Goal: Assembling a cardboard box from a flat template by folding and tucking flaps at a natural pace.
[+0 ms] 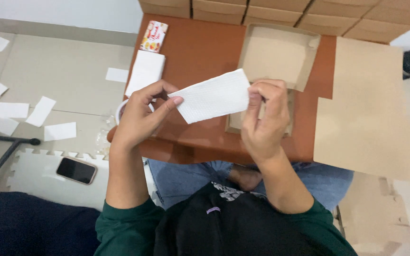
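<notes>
white paper napkin [213, 96] is pinched at its ends by the left hand [141, 116] and right hand [263, 118]. both fingers clamp it above the brown table [200, 52], near an open cardboard box [277, 54].

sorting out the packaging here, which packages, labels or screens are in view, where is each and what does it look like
Small printed packet: far left corner of the brown table, rectangular, white with red and yellow print.
Open cardboard box: far middle of the table, shallow, plain brown, no label.
Stacked cardboard boxes: row along the table's far edge, plain brown.
Flat cardboard sheet: over the table's right edge, plain brown.
Phone: on the white foam mat, lower left, screen dark.
</notes>
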